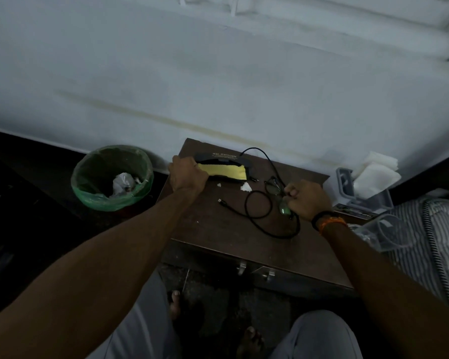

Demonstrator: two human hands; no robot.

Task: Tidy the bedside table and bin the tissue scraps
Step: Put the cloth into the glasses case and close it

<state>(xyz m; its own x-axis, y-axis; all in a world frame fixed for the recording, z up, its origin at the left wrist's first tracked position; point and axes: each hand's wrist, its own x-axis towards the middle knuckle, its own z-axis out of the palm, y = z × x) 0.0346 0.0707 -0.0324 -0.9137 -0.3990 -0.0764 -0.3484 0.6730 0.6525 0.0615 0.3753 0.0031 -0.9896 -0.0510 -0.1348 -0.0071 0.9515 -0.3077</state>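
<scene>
On the brown bedside table (244, 229) lies an open dark glasses case (222, 161) with a yellow cloth (222, 172) inside. My left hand (187, 176) grips the case's left end. My right hand (306, 200) holds a pair of glasses (276, 187) by one arm, just above the table's right side. Two small white tissue scraps (245, 187) (219, 185) lie in front of the case. A black cable (259, 203) loops across the tabletop. The bin (112, 177), lined with a green bag and holding crumpled paper, stands on the floor to the left.
The white wall (218, 86) rises right behind the table. To the right a grey box (347, 182) with white tissues (373, 174), clear plastic containers (381, 231) and a striped mattress (436, 242) crowd the table's side. Two drawer handles (254, 270) show on the front; my feet are below.
</scene>
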